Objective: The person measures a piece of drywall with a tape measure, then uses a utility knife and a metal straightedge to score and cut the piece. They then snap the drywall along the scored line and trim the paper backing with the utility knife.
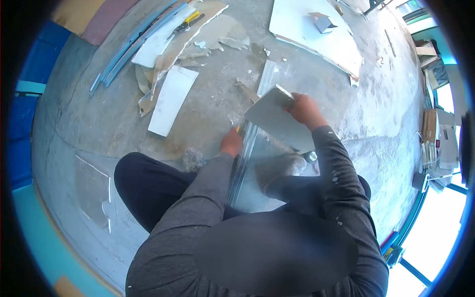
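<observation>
A grey-faced board piece (282, 120) is tilted up off the floor, its white broken edge at the top. My right hand (306, 110) grips it at the upper right edge, fingers closed. My left hand (231, 142) is closed round a small tool with a yellow part (237, 129), mostly hidden in the fist. That hand is beside a long metal channel (243, 161), which lies on the floor between my legs and passes under the board piece. A narrow white board strip (173, 100) lies to the left of the hands.
Blue-grey metal profiles (133, 46), torn board scraps and yellow-handled snips (187, 21) lie at the upper left. A large white board (316, 37) with a small box (323, 23) on it is at the upper right. Cardboard pieces (429, 126) stand along the right wall.
</observation>
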The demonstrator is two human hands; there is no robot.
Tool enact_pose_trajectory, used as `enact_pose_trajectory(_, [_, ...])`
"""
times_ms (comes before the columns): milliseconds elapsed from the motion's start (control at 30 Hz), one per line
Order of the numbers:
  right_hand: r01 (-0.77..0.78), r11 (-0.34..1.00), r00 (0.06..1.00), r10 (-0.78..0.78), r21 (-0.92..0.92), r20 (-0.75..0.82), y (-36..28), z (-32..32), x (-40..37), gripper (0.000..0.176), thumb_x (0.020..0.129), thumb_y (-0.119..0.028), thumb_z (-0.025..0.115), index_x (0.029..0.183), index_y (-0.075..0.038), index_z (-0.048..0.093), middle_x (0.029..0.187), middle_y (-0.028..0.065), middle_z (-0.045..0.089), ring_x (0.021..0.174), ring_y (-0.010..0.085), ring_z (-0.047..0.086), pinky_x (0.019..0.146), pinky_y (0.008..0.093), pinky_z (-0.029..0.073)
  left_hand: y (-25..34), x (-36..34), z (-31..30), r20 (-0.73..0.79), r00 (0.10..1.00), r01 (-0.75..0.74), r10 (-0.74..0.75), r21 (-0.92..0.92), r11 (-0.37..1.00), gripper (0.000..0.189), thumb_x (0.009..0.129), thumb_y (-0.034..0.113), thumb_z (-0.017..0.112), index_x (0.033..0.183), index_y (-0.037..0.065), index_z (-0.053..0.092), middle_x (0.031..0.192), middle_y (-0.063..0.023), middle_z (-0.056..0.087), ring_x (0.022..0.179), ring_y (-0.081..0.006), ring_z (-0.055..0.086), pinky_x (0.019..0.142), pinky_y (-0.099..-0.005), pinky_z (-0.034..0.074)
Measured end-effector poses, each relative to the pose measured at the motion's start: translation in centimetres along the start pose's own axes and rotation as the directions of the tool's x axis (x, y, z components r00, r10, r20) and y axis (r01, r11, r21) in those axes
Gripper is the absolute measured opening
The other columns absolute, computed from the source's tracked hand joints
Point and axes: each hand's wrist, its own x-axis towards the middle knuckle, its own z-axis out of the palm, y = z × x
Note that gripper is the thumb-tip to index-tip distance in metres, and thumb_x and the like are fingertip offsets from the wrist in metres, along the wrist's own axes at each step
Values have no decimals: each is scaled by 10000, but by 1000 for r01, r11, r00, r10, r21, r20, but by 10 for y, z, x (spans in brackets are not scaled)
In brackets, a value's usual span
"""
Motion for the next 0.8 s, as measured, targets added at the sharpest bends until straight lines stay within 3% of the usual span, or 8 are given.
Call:
enact_pose_trajectory(100, [-8, 1000, 1000, 8, 20, 0, 4, 1, -1, 510, 751, -290, 798, 1188, -66, 658, 1031, 203, 705, 993, 396, 663, 848, 467, 527, 1, -5, 6, -193, 979, -85, 69, -71, 994, 294, 945, 129, 439, 1200, -10, 480, 1095, -306, 641, 1036, -485, 622, 884, -566, 488])
enact_pose_trajectory(200, [-3, 1000, 999, 4, 18, -32, 3, 4, 1, 487, 751, -285, 797, 1155, -50, 663, 1014, 209, 705, 975, 403, 665, 837, 477, 525, 9, 5, 6, -154, 980, -136, 129, -38, 990, 308, 953, 127, 414, 1224, -13, 459, 1069, -309, 639, 1016, -489, 624, 883, -571, 488])
enact_pose_trajectory(333, [-79, 997, 996, 78, 16, 42, 1, -1, 5, 449, 751, -272, 795, 1112, -37, 667, 1003, 221, 701, 974, 405, 664, 837, 483, 522, 13, 5, 11, -35, 997, -76, 75, -14, 997, 326, 966, 142, 382, 1248, -12, 434, 1070, -316, 646, 1008, -498, 627, 885, -573, 488])
enact_pose_trajectory(500, [-53, 997, 999, 53, 49, 11, -3, -3, -1, 432, 761, -300, 778, 1081, -31, 667, 999, 224, 700, 972, 408, 664, 833, 484, 522, 20, 12, 6, 57, 998, -23, 23, 9, 1000, 356, 968, 154, 361, 1275, -16, 423, 1062, -311, 662, 1022, -486, 638, 901, -561, 490])
enact_pose_trajectory(800, [-100, 995, 994, 98, 30, 49, -6, 1, 4, 428, 778, -320, 756, 1082, -32, 669, 1014, 211, 701, 975, 397, 664, 845, 475, 516, -6, 11, 2, 100, 994, 25, -33, 75, 997, 331, 980, 177, 348, 1243, 2, 447, 1069, -289, 670, 1036, -475, 642, 906, -551, 491])
